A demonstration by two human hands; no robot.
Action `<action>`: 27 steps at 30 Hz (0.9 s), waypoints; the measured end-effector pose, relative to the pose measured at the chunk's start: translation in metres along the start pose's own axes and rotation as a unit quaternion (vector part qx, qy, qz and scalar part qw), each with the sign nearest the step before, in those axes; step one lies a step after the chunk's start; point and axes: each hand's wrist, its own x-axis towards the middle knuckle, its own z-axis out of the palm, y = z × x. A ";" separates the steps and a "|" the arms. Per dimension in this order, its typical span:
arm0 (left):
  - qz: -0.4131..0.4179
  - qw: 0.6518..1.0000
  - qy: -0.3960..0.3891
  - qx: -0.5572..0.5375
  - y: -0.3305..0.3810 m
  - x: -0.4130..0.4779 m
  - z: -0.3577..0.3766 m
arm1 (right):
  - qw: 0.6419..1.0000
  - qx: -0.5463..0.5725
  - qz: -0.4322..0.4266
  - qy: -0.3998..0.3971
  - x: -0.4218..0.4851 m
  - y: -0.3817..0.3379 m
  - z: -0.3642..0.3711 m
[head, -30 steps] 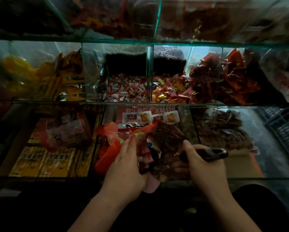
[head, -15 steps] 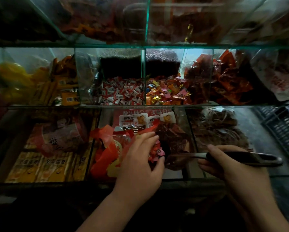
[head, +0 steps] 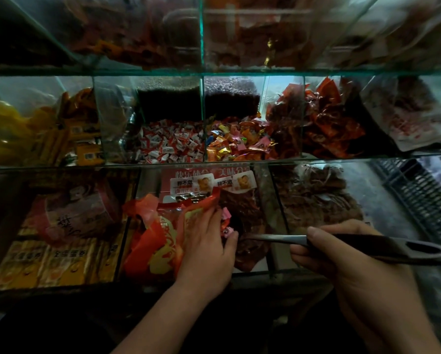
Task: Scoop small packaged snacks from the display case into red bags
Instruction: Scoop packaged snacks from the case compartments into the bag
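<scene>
A red plastic bag (head: 160, 238) with yellow print lies in the lower middle compartment of the glass display case. My left hand (head: 209, 247) grips the bag's right edge, holding its mouth beside a pile of dark brown packaged snacks (head: 245, 221). My right hand (head: 342, 254) grips the black handle of a scoop (head: 383, 247). The scoop's metal neck reaches left toward the bag's mouth, and its bowl is hidden behind my left hand and the snacks.
Glass dividers (head: 268, 213) split the case into bins. The middle shelf holds red-and-white candies (head: 171, 144), mixed bright candies (head: 237, 141) and red packets (head: 326, 123). Yellow boxes (head: 48, 261) fill the lower left bin, brown snacks (head: 316, 195) the lower right. A dark crate (head: 423, 192) stands at right.
My right hand has swung the scoop handle out to the right, level with the case front. My left hand has shifted right along the bag's edge, and the view has moved slightly.
</scene>
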 end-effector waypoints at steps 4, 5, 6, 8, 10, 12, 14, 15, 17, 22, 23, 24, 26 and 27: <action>0.038 0.999 0.023 0.024 0.002 0.000 -0.007 | 1.000 0.021 -0.005 -0.007 -0.006 -0.008 0.006; 0.049 0.998 0.024 0.033 0.004 0.000 -0.009 | 1.000 0.023 -0.011 -0.005 -0.008 -0.011 0.006; 0.061 0.997 0.029 0.044 0.005 0.000 -0.011 | 0.999 0.025 -0.020 -0.001 -0.010 -0.014 0.007; 0.084 0.993 0.046 0.063 0.011 0.002 -0.016 | 0.999 0.033 -0.041 0.001 -0.012 -0.021 0.008; 0.106 0.990 0.067 0.062 0.020 0.008 -0.021 | 0.997 0.041 -0.064 0.001 -0.013 -0.030 0.011; 0.119 0.988 0.092 0.039 0.029 0.018 -0.027 | 0.995 0.057 -0.087 0.005 -0.013 -0.039 0.016; 0.133 0.984 0.116 0.018 0.038 0.030 -0.033 | 0.991 0.080 -0.107 0.007 -0.011 -0.051 0.021; 0.142 0.982 0.125 0.015 0.043 0.037 -0.037 | 0.989 0.092 -0.116 0.005 -0.009 -0.057 0.022; 0.164 0.976 0.140 0.022 0.052 0.055 -0.044 | 0.986 0.112 -0.120 0.001 -0.002 -0.066 0.026; 0.190 0.975 0.114 0.024 0.074 0.118 -0.058 | 0.985 0.141 -0.095 0.021 0.033 -0.078 0.042; 0.175 0.980 0.094 0.014 0.077 0.130 -0.059 | 0.986 0.143 -0.080 0.033 0.042 -0.078 0.047; 0.156 0.985 0.076 0.004 0.079 0.141 -0.060 | 0.985 0.154 -0.057 0.045 0.052 -0.077 0.052; 0.125 0.991 0.054 -0.012 0.080 0.154 -0.059 | 0.986 0.141 -0.065 0.067 0.068 -0.068 0.063; 0.117 0.991 0.053 -0.024 0.079 0.157 -0.059 | 0.987 0.097 -0.109 0.075 0.074 -0.059 0.067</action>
